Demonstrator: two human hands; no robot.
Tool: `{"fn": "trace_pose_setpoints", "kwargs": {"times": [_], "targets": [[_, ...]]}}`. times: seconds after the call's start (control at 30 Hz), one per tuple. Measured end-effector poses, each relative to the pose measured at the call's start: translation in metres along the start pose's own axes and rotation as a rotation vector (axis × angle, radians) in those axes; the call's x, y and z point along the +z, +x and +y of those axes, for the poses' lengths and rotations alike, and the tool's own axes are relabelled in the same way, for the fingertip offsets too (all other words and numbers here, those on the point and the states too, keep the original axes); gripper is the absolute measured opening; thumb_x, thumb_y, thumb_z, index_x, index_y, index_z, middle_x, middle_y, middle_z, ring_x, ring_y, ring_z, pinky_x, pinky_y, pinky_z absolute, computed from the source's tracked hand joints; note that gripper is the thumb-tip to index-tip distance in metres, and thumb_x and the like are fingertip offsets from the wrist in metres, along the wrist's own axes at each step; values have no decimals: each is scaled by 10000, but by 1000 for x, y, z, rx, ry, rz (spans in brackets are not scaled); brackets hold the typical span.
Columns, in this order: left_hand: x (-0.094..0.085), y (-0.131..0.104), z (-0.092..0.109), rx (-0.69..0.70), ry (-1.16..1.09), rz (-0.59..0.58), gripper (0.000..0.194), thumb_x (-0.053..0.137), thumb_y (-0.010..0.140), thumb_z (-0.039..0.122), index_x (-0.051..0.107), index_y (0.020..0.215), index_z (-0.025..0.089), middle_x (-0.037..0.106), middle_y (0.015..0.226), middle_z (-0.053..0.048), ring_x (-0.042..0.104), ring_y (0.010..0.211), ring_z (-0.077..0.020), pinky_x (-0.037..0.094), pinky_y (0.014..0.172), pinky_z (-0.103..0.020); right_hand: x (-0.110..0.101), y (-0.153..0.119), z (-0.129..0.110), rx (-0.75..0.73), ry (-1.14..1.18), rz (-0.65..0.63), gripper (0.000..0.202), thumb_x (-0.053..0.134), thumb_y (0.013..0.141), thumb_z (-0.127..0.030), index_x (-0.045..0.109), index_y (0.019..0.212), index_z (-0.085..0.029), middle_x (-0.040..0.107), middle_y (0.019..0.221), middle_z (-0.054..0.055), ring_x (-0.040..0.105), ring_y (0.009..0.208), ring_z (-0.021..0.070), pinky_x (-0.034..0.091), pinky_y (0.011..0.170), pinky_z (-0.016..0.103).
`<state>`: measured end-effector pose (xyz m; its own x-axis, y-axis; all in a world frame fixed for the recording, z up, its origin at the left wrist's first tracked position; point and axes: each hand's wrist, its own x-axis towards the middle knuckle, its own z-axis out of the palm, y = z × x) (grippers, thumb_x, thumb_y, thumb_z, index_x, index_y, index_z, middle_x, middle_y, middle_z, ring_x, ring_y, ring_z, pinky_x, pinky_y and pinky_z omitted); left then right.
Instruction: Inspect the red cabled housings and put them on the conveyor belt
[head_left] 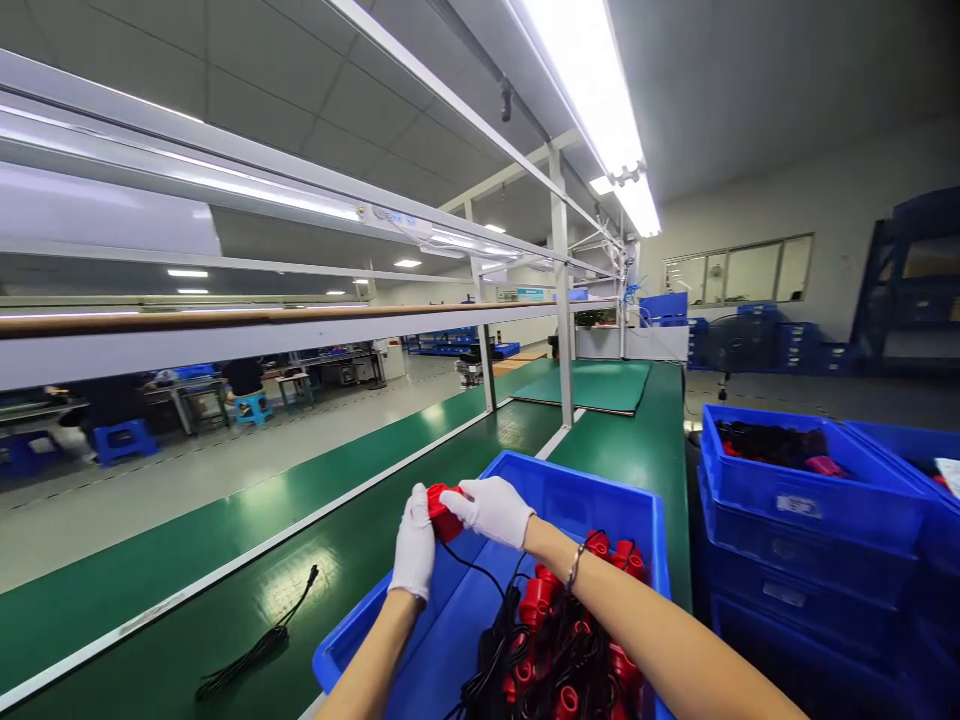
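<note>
A red plastic fitting with a black cable (444, 512) is held up between my two white-gloved hands, over the far left part of a blue bin (592, 482). My left hand (414, 545) grips its left side. From the right, my right hand (493, 510) closes on it with the thumb across its front. The cable runs down from it into the bin. Inside the bin, mostly on the right, lies a heap of similar red fittings (537, 600) with tangled black cables (499, 640). My right forearm hides part of the heap.
On the green bench (240, 600) left of the bin lies a bundled black cable (262, 645). Stacked blue crates (810, 500) stand at the right. A metal post (561, 300) and a shelf beam (300, 345) cross ahead. People sit on blue stools (253, 407) far left.
</note>
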<state>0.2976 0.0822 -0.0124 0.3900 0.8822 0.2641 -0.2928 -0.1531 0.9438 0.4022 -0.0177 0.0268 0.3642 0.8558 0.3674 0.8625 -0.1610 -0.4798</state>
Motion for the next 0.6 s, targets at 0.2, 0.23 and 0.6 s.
{"fn": "trace_pose_setpoints", "kwargs": {"times": [0.2, 0.23, 0.6], "targets": [[2, -4, 1, -190, -232, -42, 698, 551, 688, 850, 649, 759, 162, 664, 668, -30, 627, 620, -178, 532, 664, -308, 0, -7, -4, -45, 116, -65, 512, 320, 1039, -497, 574, 741, -168, 648, 671, -2, 589, 580, 79, 377, 560, 186], [2, -4, 2, -228, -269, -34, 703, 522, 708, 851, 638, 746, 158, 640, 624, -26, 605, 562, -170, 518, 612, -305, -1, -8, -5, -48, 128, -81, 538, 254, 1054, -484, 578, 761, -169, 654, 680, 4, 595, 574, 81, 387, 554, 186], [0, -4, 0, -296, -468, 77, 651, 632, 677, 799, 636, 758, 154, 625, 654, -7, 570, 601, -150, 471, 651, -296, 10, -15, -6, -14, -117, -183, 451, 432, 956, -611, 572, 837, -200, 653, 733, 25, 598, 659, 175, 251, 563, 256]]}}
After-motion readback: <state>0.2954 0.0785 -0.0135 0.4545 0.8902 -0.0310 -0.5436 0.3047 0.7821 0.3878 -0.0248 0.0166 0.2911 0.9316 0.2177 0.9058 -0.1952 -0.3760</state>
